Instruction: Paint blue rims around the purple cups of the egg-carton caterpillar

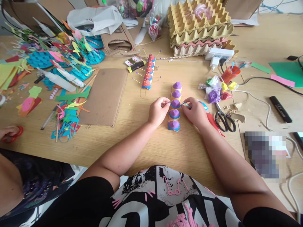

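Note:
A strip of egg-carton bumps (174, 113) lies lengthwise on the table, topped with purple; the nearer bumps have blue round their bases. My left hand (160, 110) is at the strip's left side, thumb and fingertips pinched at the middle bump. On the right side, my right hand (193, 110) pinches a thin blue strand (186, 104) that reaches toward the same bump. Whether the left fingertips hold the strand's other end is too small to tell. Beyond stands a finished-looking red and blue bump strip (149, 72) with pins sticking out on both sides.
Scissors (224, 121), bagged clay (214, 91) and an orange cup (230, 74) lie right. Stacked egg trays (200, 25) stand behind. Cardboard (104, 96), glue bottles (59, 80) and colourful scraps (68, 119) are left. Another person's hand (8, 133) holds red scissors at far left.

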A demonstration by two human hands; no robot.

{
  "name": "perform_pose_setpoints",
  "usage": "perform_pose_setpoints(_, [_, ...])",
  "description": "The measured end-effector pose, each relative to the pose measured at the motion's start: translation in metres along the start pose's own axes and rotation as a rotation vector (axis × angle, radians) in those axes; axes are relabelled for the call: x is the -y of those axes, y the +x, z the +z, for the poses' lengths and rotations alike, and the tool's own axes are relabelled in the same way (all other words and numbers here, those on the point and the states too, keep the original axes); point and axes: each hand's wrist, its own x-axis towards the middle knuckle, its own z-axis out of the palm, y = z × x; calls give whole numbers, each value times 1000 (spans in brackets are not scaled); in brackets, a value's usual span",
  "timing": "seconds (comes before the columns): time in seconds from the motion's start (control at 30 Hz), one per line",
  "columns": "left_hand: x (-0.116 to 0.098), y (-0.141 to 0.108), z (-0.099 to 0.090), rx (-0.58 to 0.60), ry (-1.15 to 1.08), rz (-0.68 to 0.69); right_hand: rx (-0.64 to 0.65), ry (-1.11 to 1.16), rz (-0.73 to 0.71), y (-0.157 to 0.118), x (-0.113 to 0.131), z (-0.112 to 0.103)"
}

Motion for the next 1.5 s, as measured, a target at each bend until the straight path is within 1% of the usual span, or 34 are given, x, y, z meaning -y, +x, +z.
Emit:
perform_pose_setpoints(0.27, [-1, 0, 0, -4, 20, 3, -1, 8, 3, 1, -2, 2])
perform_pose_setpoints(0.5, [-6, -1, -1, 19, 46, -15, 11, 27, -12, -1, -1, 1])
perform_pose_setpoints(1.0, [-5, -2, -3, 38, 122, 3, 38, 2, -32, -2, -1, 0])
perform_pose_setpoints(1.37, [-5, -2, -4, 45, 148, 56, 38, 35, -31, -4, -1, 0])
perform_pose_setpoints(1.5, [-7, -2, -5, 39, 191, 92, 40, 35, -38, -5, 0, -1])
